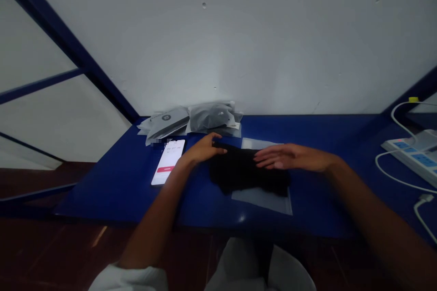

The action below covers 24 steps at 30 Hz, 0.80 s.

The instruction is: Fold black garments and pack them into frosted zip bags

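Head cam: above/behind bare fingers (269,150), fairly near; faces fwd & down, w/ smooth flat white wall (239,41) beyond 'em.

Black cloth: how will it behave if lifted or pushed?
The black cloth will probably sag, as its edges look soft and uneven. It may slide on the smooth-looking translucent sheet underneath. Rolling seems unlikely, since it lies flat.

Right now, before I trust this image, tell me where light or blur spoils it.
In the head view, light is dim and the black cloth shows hardly any detail; in the head view, the phone screen glares white, and a small bright reflection sits on the blue table near its front edge.
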### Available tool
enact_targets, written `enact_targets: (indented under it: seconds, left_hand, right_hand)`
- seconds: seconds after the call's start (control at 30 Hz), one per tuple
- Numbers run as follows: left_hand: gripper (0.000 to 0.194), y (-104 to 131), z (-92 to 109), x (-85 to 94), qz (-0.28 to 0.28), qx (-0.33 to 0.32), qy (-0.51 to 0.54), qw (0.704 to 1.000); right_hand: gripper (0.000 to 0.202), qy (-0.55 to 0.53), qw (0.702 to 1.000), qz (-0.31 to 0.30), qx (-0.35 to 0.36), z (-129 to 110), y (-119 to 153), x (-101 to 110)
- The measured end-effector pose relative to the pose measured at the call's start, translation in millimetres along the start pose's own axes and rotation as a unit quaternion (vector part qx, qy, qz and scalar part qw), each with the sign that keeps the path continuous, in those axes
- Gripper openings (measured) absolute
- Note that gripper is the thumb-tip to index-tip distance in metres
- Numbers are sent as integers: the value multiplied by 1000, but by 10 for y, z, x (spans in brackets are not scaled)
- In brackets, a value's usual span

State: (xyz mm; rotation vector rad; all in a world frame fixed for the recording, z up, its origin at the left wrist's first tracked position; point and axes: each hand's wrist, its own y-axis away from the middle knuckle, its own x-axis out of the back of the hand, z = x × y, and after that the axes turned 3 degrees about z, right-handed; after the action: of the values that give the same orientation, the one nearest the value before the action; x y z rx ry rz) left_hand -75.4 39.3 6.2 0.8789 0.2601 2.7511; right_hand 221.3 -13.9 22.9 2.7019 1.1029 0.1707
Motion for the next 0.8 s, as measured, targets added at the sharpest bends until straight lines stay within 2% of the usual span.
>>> enact_targets:
  seconds: [0.1, 0.17, 0.27, 0.37, 0.5, 0.6, 0.7, 0.8]
  left_hand:
    - [50, 44, 61, -14, 7, 14, 38, 999]
    - [45, 71, 119, -42, -5, 27, 136, 990]
    - [28, 102, 212, -140, -29, 30, 328, 944]
    - [19, 127, 269, -319, -57, 14, 437, 897]
    - [32, 159, 249, -614, -105, -49, 459, 881]
    - [43, 163, 193, -782, -126, -114, 443, 880]
    - [42, 169, 147, -865, -131, -192, 406, 884]
    - [34, 208, 135, -897, -142, -247, 352, 892]
  right_hand:
    - [56, 42, 998, -44, 4, 45, -67, -79]
    - [52, 70, 996, -49, 11, 50, -86, -90]
    - [41, 114, 992, -44, 15, 29, -101, -104]
    - [39, 130, 991, -39, 21, 14, -126, -139]
    - [31, 112, 993, -39, 22, 53, -166, -135]
    - [31, 123, 992, -2, -11, 90, -157, -52]
    - [34, 105, 993, 40, -39, 69, -79, 58]
    - [44, 59, 991, 110, -57, 10, 21, 146]
